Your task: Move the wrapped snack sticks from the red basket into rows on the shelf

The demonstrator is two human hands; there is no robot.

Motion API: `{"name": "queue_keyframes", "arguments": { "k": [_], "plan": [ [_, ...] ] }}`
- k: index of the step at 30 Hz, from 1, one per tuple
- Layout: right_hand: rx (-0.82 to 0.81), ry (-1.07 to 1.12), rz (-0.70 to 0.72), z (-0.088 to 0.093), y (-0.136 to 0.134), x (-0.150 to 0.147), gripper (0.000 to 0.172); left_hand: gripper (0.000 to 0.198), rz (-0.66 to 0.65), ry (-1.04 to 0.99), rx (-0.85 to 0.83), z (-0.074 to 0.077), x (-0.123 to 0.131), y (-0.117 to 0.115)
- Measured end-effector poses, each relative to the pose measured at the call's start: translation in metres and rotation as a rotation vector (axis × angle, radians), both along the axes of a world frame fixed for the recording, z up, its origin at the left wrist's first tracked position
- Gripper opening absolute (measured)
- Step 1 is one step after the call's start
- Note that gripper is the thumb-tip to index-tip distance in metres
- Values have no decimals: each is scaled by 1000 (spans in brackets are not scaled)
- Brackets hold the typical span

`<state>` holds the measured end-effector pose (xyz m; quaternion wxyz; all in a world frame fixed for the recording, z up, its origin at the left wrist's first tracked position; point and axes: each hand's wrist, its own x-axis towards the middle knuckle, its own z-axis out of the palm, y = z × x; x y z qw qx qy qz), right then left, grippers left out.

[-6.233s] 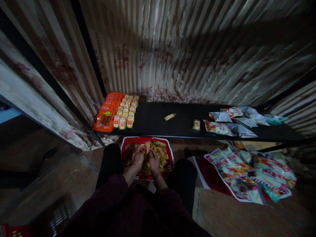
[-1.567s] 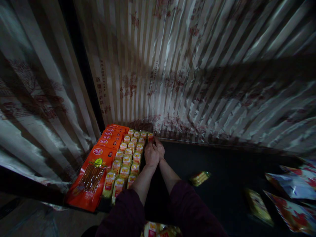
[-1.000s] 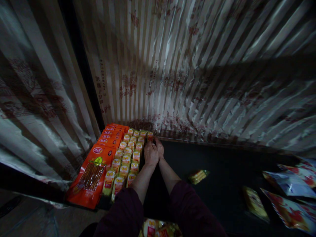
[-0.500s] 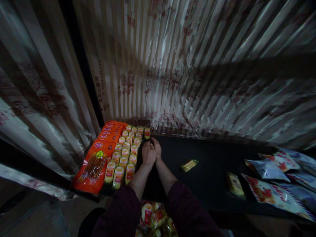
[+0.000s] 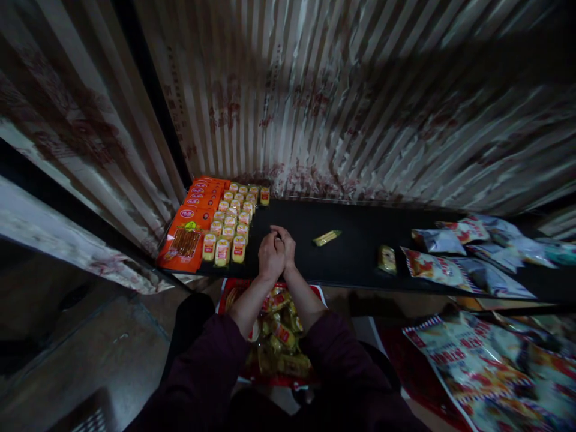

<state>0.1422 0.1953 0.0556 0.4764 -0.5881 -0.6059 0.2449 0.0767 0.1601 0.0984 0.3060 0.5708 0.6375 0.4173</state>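
Note:
My left hand (image 5: 270, 258) and my right hand (image 5: 286, 242) are pressed together over the front part of the black shelf (image 5: 355, 267). Their fingers are curled closed, and anything inside them is hidden. Just left of them lie neat rows of small yellow packets (image 5: 229, 225), with one packet (image 5: 265, 195) at the back starting a further row. A stack of orange packets (image 5: 193, 219) lies beside those rows. Below my arms, a red basket (image 5: 224, 289) on the floor holds several more yellow packets (image 5: 281, 333).
A loose yellow packet (image 5: 327, 237) and another (image 5: 387, 259) lie on the shelf to the right of my hands. Snack bags (image 5: 450, 255) are spread at the shelf's right end. Large printed bags (image 5: 477, 360) lie on the floor. A striped wall covering (image 5: 342, 102) backs the shelf.
Both hands have drawn back from the rear of the packet rows toward the shelf's front edge, leaving one packet at the back. The view has tilted down, showing the basket.

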Motion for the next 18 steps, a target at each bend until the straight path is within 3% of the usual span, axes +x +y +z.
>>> {"name": "queue_keyframes", "arguments": {
  "k": [4,8,13,18],
  "plan": [
    [36,-1,62,3,-45,-4,39,39,-26,17,94,-3,-7,-47],
    [55,-35,110,-5,-91,-10,37,39,-53,8,127,-14,-17,-94],
    [-38,-56,72,-30,-135,-20,35,38,-94,35,20,-32,-28,-135],
    [-171,-143,71,-64,-163,-25,33,37,-118,103,-146,-56,-36,-156]
  ]
}}
